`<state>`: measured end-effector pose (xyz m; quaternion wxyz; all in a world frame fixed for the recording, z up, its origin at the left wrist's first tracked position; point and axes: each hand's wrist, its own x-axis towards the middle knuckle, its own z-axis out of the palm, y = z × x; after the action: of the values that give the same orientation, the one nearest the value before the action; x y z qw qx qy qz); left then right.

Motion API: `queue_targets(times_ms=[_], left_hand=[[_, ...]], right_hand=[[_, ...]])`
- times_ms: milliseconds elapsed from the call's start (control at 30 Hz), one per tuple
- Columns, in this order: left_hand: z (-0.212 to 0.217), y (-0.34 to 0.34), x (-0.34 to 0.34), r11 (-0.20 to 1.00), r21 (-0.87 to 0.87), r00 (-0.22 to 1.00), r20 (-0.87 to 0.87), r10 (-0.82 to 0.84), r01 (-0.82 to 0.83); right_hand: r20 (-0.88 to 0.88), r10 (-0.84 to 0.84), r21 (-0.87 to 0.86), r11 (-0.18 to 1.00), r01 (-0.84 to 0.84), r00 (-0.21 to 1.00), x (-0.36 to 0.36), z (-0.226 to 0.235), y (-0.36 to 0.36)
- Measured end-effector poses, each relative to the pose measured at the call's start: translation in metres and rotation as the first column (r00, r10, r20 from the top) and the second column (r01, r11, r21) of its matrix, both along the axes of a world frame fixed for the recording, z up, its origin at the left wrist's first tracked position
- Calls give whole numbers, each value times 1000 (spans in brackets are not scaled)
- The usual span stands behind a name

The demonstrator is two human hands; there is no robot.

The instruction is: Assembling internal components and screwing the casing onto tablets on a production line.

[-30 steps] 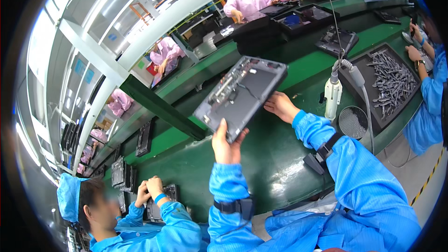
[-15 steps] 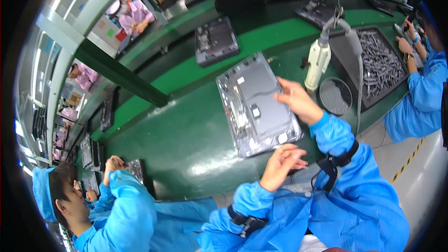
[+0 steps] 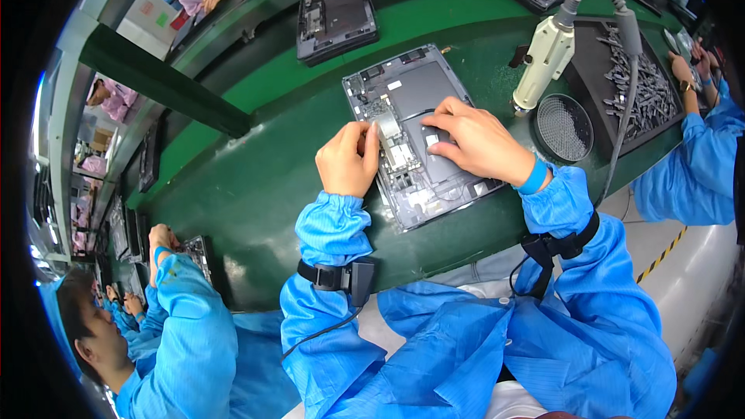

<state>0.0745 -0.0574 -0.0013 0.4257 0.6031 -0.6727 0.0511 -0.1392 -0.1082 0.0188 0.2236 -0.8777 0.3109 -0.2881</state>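
Observation:
An opened laptop base [image 3: 415,198], grey with its boards and a flat dark battery [image 3: 417,91] showing, lies on the green bench in front of me. My left hand [image 3: 347,161] is closed in a pinch at the base's left edge, beside the circuit board; whatever its fingertips hold is too small to make out. Over the battery, my right hand [image 3: 483,142] has thumb and forefinger apart, the fingertips close to a thin black cable [image 3: 416,115]. I cannot tell whether they touch the cable.
A pale electric screwdriver [image 3: 545,62] hangs right of the laptop, above a round dish [image 3: 564,129] of small parts. Beyond lies a black tray [image 3: 578,77] of dark strips. Another laptop base [image 3: 336,22] sits farther back. Co-workers sit on both sides; a green post [image 3: 159,81] stands left.
Both hands have moved onto the laptop: the left from the front edge to its left side, the right from the right edge over the battery. The view has shifted slightly.

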Motion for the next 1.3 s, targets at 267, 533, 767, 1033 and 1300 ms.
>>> queue_targets(times_ms=[267,533,767,1033,1300], left_hand=[[12,14,-1,987,-29,981,-115,-159,157],[20,25,-14,881,78,875,-186,-448,467],[29,23,-16,827,202,847,-26,-530,524],[28,26,-26,844,234,854,88,-513,483],[24,31,-23,870,253,877,124,-464,424]], right_hand=[[-3,-102,411,907,94,995,-5,34,9],[97,-167,633,771,69,981,-11,20,24],[159,-266,443,880,172,951,-20,14,17],[132,-263,412,891,189,956,-16,9,21],[141,-126,570,821,24,982,-7,6,32]])
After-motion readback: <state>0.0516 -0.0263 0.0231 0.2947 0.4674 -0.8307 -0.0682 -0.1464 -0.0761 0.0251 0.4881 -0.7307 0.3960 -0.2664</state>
